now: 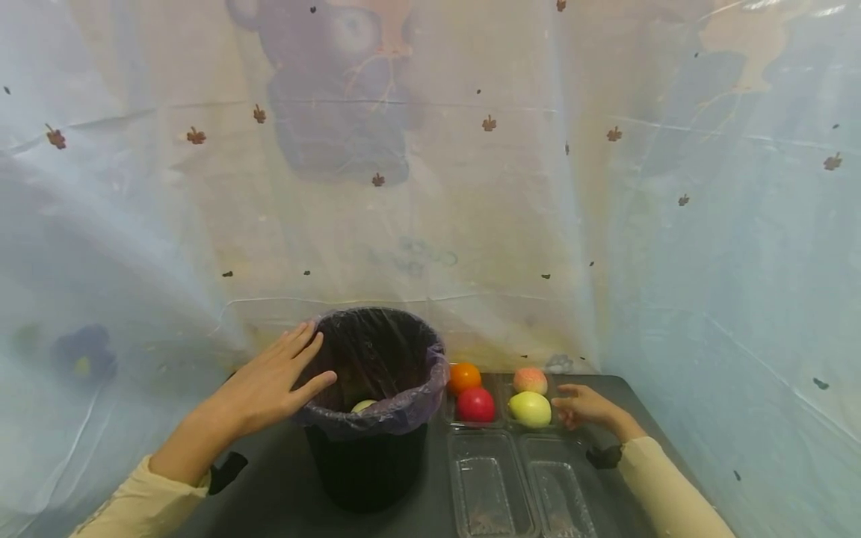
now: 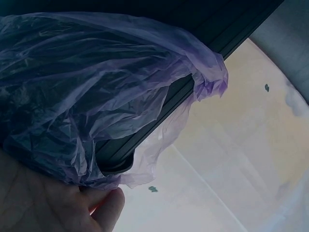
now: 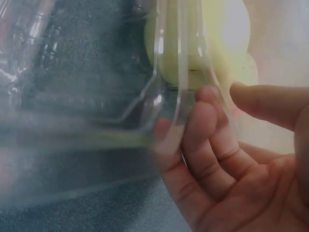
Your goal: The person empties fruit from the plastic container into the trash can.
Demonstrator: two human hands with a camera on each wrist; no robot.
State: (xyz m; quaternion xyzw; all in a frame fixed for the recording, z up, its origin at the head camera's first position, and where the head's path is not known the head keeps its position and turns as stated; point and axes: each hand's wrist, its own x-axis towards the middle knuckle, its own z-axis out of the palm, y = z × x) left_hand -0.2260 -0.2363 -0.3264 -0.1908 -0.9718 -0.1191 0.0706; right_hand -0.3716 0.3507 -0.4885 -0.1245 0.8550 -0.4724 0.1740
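Note:
My left hand (image 1: 265,392), fingers straight, lies against the left rim of a black bin (image 1: 366,467). A thin purple plastic bag (image 2: 130,72) lines the bin and folds over its rim, where my left fingertips meet it. Inside the bin a pale round thing (image 1: 363,406) partly shows. My right hand (image 1: 588,407) is beside a yellow-green lemon (image 1: 530,409), its fingertips at the edge of the clear plastic tray (image 3: 181,72) holding that fruit. The right thumb stands apart from the fingers. Behind the lemon sits a pinkish peach (image 1: 530,379).
An orange (image 1: 464,378) and a round red fruit (image 1: 476,404) share the neighbouring clear tray. Nearer me lie two more clear trays, a left one (image 1: 460,478) and a right one (image 1: 534,486), on the dark table (image 1: 269,501). Patterned plastic sheeting (image 1: 437,224) hangs around the table.

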